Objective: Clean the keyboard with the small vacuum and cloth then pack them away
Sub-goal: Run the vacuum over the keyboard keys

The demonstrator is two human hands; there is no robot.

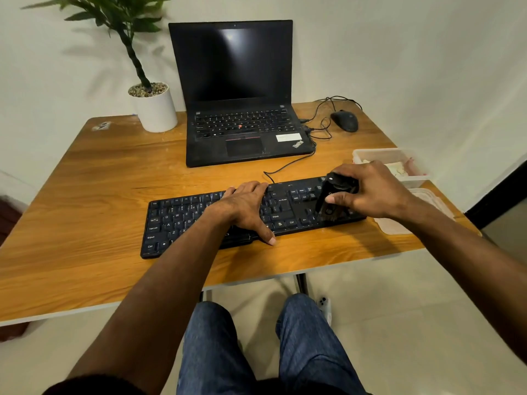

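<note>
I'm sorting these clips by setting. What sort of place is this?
Probably a small home or office desk: an open black laptop and wired black mouse on a wooden table, with a potted green plant in a white pot against a plain wall.

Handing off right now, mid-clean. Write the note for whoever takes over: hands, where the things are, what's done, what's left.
Left hand: flat on the middle of the keyboard, holding it steady on the table.
Right hand: closed on the small vacuum, brush end down on the keys at the keyboard's right end.
Plastic container sits open at the table's right edge, something pale inside, possibly the cloth; its lid lies nearer, under the right wrist.
Done: vacuuming is under way; which keys are finished cannot be told.
Left: finish vacuuming, wipe with the cloth, pack both away.
</note>
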